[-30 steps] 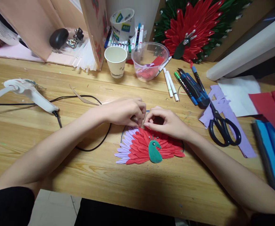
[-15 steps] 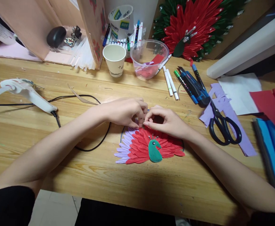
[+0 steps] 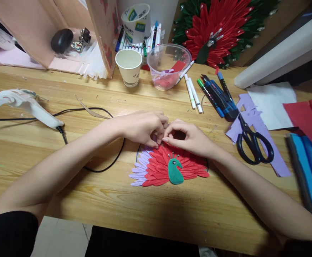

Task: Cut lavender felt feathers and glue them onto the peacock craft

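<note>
A flat felt peacock [image 3: 169, 166] lies on the wooden table [image 3: 65, 167]: green body, red feather petals, purple petals along its left edge. My left hand [image 3: 142, 126] and my right hand [image 3: 189, 138] meet at the peacock's top edge. Both have curled fingers pinching at a small purple petal [image 3: 154, 137] between the fingertips. The petal is mostly hidden by the fingers.
A white glue gun [image 3: 29, 105] with a black cord [image 3: 102, 164] lies at the left. Behind stand a paper cup [image 3: 129, 67] and a clear plastic bowl [image 3: 169, 67] with felt scraps. Markers [image 3: 211, 94], black scissors [image 3: 252, 141] and felt sheets [image 3: 308, 142] lie right. A finished peacock [image 3: 220, 32] leans at the back.
The fingertips of both hands have shifted slightly while pinching at the top edge of the peacock. Nothing else has moved.
</note>
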{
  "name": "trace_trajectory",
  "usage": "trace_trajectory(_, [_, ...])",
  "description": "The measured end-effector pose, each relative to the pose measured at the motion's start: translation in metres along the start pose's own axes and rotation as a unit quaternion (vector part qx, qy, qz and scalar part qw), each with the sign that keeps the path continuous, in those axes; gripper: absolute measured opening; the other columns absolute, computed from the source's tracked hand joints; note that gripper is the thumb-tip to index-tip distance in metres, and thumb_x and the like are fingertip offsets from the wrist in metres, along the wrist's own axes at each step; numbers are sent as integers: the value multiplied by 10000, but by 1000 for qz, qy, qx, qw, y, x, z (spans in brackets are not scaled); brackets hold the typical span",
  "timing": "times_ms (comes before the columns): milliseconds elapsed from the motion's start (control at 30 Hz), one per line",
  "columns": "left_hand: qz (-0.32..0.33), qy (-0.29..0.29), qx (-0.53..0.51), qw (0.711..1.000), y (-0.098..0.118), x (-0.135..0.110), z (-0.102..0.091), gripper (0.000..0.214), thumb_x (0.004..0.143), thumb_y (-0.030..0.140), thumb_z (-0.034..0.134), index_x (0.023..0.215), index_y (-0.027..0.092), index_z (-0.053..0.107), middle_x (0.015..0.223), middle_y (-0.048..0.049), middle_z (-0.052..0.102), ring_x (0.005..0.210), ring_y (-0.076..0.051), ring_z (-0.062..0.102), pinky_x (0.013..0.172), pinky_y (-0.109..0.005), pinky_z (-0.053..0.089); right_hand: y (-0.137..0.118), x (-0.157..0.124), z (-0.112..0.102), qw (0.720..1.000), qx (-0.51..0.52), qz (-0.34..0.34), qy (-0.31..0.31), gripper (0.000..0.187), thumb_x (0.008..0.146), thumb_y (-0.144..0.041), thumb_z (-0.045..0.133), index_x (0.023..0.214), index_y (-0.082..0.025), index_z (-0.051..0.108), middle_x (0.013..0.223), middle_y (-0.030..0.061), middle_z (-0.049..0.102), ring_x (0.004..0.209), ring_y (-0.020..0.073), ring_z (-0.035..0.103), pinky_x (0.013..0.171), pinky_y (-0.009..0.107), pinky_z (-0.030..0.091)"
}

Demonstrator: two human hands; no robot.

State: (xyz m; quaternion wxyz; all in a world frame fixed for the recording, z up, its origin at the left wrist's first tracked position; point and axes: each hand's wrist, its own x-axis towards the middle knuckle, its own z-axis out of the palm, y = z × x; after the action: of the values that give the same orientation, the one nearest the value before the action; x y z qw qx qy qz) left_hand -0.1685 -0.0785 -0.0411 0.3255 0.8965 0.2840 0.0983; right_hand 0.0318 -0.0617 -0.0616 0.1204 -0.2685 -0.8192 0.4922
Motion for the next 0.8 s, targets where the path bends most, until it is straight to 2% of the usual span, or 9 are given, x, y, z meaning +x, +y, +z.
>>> trace_trajectory(367, [-12, 14, 23, 1000, 3, 2, 4, 16, 664, 178, 670, 662, 164, 677, 804, -44, 603, 786, -164, 529, 683, -269, 391, 1, 0, 0, 1000, -2, -7, 0, 122, 816, -284, 577, 743, -187, 592, 720, 13, 567, 702, 141, 519, 670, 282, 404])
trace_trajectory(800, [-27, 4, 11, 1000, 6, 6, 2, 21, 647, 131, 687, 642, 138, 668, 767, -47, 605, 759, -153, 540, 678, -260, 406, 1, 1, 1, 1000, -3, -4, 5, 120, 809, -282, 583, 742, -184, 600, 731, 16, 574, 712, 145, 525, 679, 289, 404])
